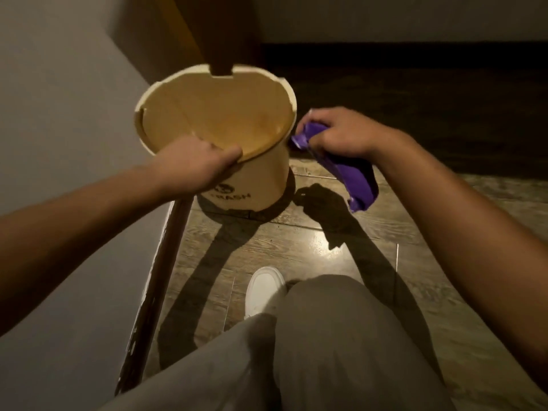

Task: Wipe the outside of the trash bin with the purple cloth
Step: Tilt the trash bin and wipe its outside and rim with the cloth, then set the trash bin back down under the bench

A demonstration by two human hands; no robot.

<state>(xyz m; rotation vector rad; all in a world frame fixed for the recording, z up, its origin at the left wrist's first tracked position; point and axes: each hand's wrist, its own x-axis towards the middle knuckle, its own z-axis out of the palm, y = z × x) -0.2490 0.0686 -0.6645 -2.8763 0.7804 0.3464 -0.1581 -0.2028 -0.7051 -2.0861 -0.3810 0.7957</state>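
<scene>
A cream, round trash bin stands on the wooden floor by the wall, open at the top, with dark lettering low on its near side. My left hand grips its near rim, thumb inside the opening. My right hand holds a bunched purple cloth just to the right of the bin, close to its upper right wall. Part of the cloth hangs down below the hand. I cannot tell whether the cloth touches the bin.
A pale wall with a dark baseboard runs along the left. A brown upright post rises behind the bin. My grey-trousered knee and a white shoe are in front. The floor beyond is dark.
</scene>
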